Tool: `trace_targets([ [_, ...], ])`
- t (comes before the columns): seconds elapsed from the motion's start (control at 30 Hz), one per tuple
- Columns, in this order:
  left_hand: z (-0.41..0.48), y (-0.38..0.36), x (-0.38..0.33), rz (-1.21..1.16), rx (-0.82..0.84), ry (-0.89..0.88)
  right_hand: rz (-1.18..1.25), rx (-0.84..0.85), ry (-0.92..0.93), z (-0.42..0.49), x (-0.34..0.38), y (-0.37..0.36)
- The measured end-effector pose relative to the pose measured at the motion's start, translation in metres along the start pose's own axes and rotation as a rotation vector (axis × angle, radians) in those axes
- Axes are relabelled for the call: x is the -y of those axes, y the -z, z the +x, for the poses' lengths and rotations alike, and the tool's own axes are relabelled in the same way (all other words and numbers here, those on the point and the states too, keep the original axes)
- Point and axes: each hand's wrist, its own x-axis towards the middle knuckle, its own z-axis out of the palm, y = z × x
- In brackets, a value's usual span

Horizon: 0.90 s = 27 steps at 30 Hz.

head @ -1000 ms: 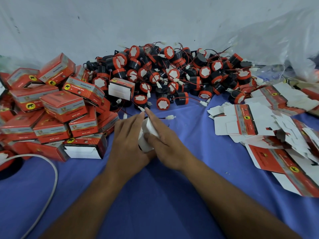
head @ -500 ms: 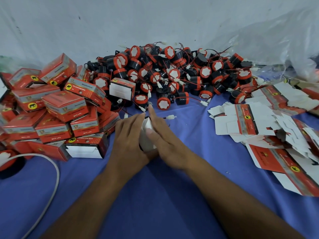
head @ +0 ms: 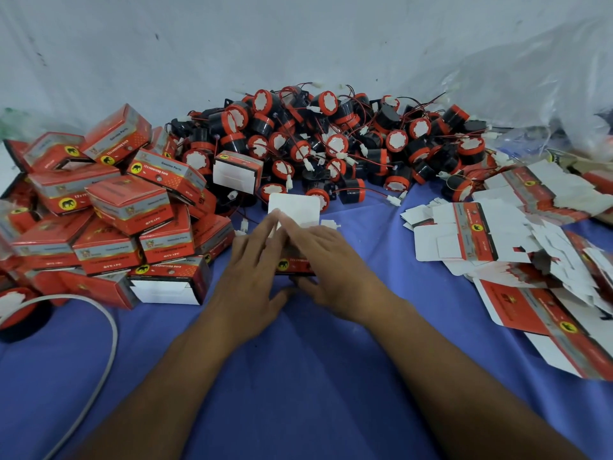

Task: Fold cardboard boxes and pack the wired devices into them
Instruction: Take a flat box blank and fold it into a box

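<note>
Clearly mid-pack: the left hand (head: 252, 277) lies with straight fingers pressed against the left side of a red box (head: 292, 264). The right hand (head: 335, 263) spreads flat over the box's top and right side. Neither hand is curled round it. The box sits between the two palms, near the middle of the blue cloth (head: 315, 376). Its white lid flap (head: 293, 207) stands up just beyond the fingertips, so the box is formed but not closed. Whether a device is already inside is hidden. Toward the cloth's left edge, a heap of finished boxes (head: 132, 207) suggests many are done. Along the far edge a large pile of wired devices (head: 331, 144) waits. At the right edge flat box blanks (head: 471, 234) lie unfolded, so I judge plenty is left.
</note>
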Motion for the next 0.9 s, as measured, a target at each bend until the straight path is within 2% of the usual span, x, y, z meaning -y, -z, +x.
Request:
trace_targets([
  [0.2,0.004,0.001,0.005,0.189,-0.079,0.008,-0.24,0.175,-0.019,0.003,-0.001,0.002],
  [0.37,0.005,0.0,0.01,0.245,-0.136,0.104,-0.346,0.162,-0.236,0.003,-0.001,-0.002],
  [0.47,0.006,-0.003,0.014,0.189,0.06,0.142,-0.336,0.121,-0.343,0.001,0.0,-0.005],
  [0.5,0.005,-0.004,0.013,0.085,0.079,0.153,-0.317,0.126,-0.381,0.001,-0.001,-0.006],
  [0.6,-0.002,-0.007,0.003,-0.258,-0.013,0.252,-0.239,0.18,-0.459,0.001,-0.004,-0.006],
  [0.8,0.002,-0.002,0.013,-0.494,-0.045,0.443,0.222,0.043,-0.446,-0.004,0.001,-0.003],
  [0.9,0.0,0.0,0.018,-0.553,0.026,0.522,0.449,-0.108,-0.619,0.0,-0.01,-0.003],
])
